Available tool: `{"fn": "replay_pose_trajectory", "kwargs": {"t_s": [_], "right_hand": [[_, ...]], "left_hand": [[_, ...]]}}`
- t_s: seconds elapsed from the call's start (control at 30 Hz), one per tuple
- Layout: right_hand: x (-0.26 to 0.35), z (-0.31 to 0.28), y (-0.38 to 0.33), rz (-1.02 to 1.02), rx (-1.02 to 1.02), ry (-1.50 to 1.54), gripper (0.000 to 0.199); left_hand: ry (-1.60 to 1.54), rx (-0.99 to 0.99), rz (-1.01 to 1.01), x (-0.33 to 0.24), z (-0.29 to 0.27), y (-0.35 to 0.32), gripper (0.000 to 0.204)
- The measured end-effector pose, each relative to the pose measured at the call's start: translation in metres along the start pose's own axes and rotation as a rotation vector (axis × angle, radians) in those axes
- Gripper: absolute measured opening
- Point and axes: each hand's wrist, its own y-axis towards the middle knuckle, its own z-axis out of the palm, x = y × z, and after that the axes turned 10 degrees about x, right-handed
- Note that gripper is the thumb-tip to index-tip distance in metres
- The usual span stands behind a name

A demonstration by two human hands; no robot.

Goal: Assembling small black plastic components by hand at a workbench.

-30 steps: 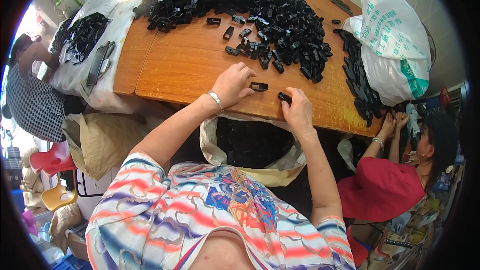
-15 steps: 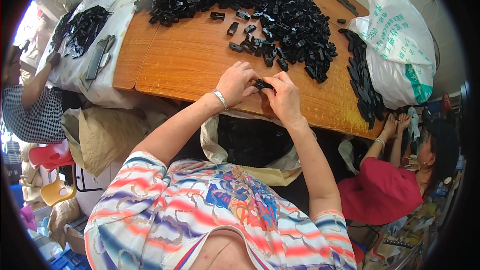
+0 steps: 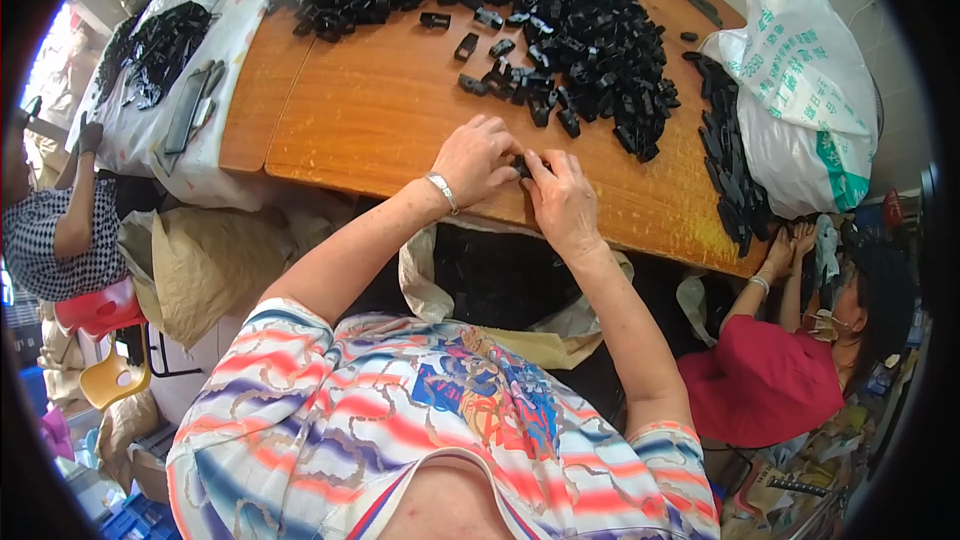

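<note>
Wooden table (image 3: 380,110) carries a black parts heap (image 3: 560,10) at twelve o'clock; left hand (image 3: 478,158) and right hand (image 3: 563,202) meet, pinching one small black part (image 3: 522,166) near the edge for close handling.

Bright even daylight, overexposed glare at far left, soft shadows, fisheye bending, black vignette rim

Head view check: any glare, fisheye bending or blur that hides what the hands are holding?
Head view: the wooden table edge bows from fisheye; window glare blows out the far left; the small black part between left hand and right hand is mostly hidden.
</note>
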Motion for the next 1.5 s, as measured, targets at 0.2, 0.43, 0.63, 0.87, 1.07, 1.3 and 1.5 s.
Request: {"fn": "replay_pose_trajectory", "kwargs": {"t_s": [0.2,0.43,0.63,0.87,1.07,1.3,1.5], "right_hand": [[0.011,-0.013,-0.038,0.077,0.089,0.224,0.030],[0.026,-0.021,-0.076,0.093,0.245,0.292,0.023],[-0.027,-0.020,0.001,0.215,-0.072,0.168,0.018],[-0.054,0.003,0.044,0.364,0.039,-0.045,0.035],[-0.053,-0.005,0.027,0.325,-0.037,0.637,0.025],[0.002,-0.027,0.003,0.535,0.101,1.284,0.023],[0.004,-0.018,-0.005,0.120,-0.114,0.327,0.028]], "left_hand": [[-0.310,0.090,-0.116,0.010,-0.014,0.015,0.034],[0.018,-0.115,-0.327,0.018,-0.007,0.061,0.031],[0.061,-0.147,-0.156,0.012,-0.005,0.051,0.021],[0.277,0.093,0.114,-0.012,-0.003,0.027,0.015],[-0.007,0.024,0.029,-0.019,-0.002,0.019,0.031],[-0.870,0.071,-0.197,-0.020,-0.006,0.016,0.018],[-0.833,0.036,-0.337,-0.028,-0.003,0.012,0.019]]}}
